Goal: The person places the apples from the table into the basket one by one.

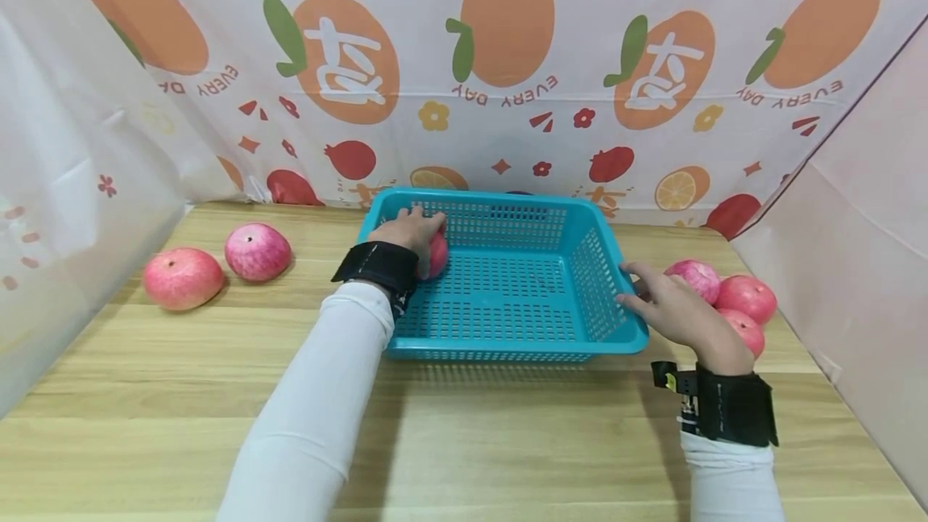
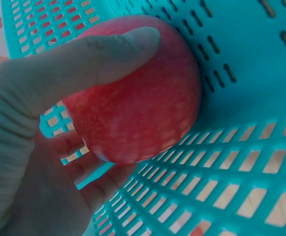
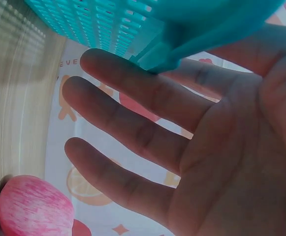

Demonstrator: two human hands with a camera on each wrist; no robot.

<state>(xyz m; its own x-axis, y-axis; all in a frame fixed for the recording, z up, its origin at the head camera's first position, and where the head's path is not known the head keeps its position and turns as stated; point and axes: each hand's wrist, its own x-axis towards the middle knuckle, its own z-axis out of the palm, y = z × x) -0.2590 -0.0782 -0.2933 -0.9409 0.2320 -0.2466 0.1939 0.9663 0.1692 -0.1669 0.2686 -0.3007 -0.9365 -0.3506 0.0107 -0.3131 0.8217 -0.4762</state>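
A red apple point(image 2: 143, 98) is in the left end of a turquoise plastic basket point(image 1: 500, 345). My left hand point(image 1: 406, 232) holds it, the thumb lying across the top and the other fingers around the far side, partly hidden. The apple is against the basket's perforated surface in the left wrist view. At the basket's opposite end, my right hand point(image 1: 677, 308) grips the rim, with thumb and forefinger over the edge. Its other fingers point(image 3: 128, 123) extend below the rim, outside the basket.
Two pink-red apples, one point(image 1: 184, 279) in front of the other point(image 1: 257, 252), sit left of the basket. Three more apples point(image 1: 747, 299) cluster beside my right hand. A fruit-print curtain point(image 1: 507, 135) hangs behind the wooden table point(image 1: 507, 441).
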